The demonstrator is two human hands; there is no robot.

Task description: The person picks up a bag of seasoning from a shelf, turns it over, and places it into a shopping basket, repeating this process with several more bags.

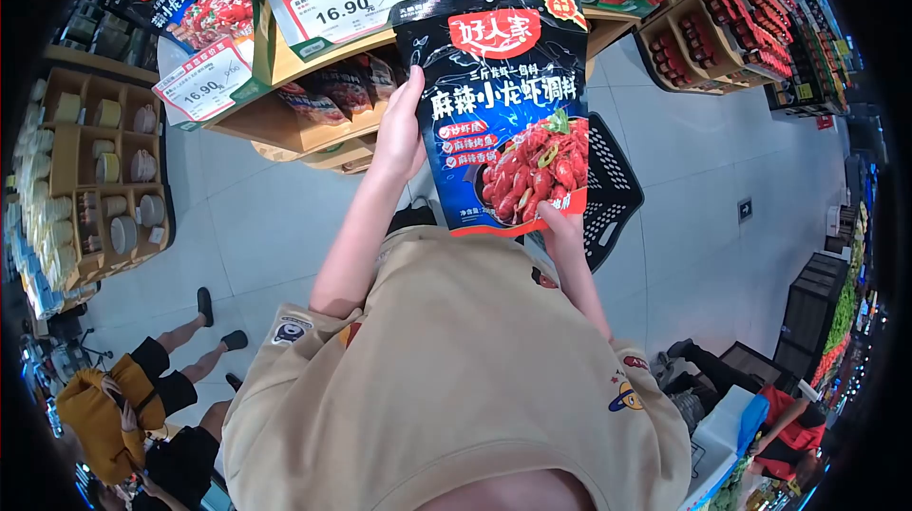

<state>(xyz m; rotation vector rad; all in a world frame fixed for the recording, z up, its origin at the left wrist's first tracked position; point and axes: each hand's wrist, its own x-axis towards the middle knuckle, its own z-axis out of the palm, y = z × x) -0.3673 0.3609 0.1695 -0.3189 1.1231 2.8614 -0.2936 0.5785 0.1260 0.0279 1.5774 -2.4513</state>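
Observation:
A black and blue seasoning packet [508,112] with a red crayfish picture is held upright, its printed front in view. My left hand [401,131] is closed on its left edge, the thumb lying on the front and the fingers mostly hidden behind. At the bottom right corner my right hand [562,221] pinches the packet, thumb on the front. Partly covered by the packet, a black perforated basket [613,183] appears on the right; how it is supported is hidden.
Ahead stands a wooden shelf [285,62] with similar packets and price tags [347,0]. A rack of rolls [109,169] is at left, a jar display [698,31] at upper right. People are at lower left, including a person in yellow [104,421]; a person in red [788,430] is at lower right.

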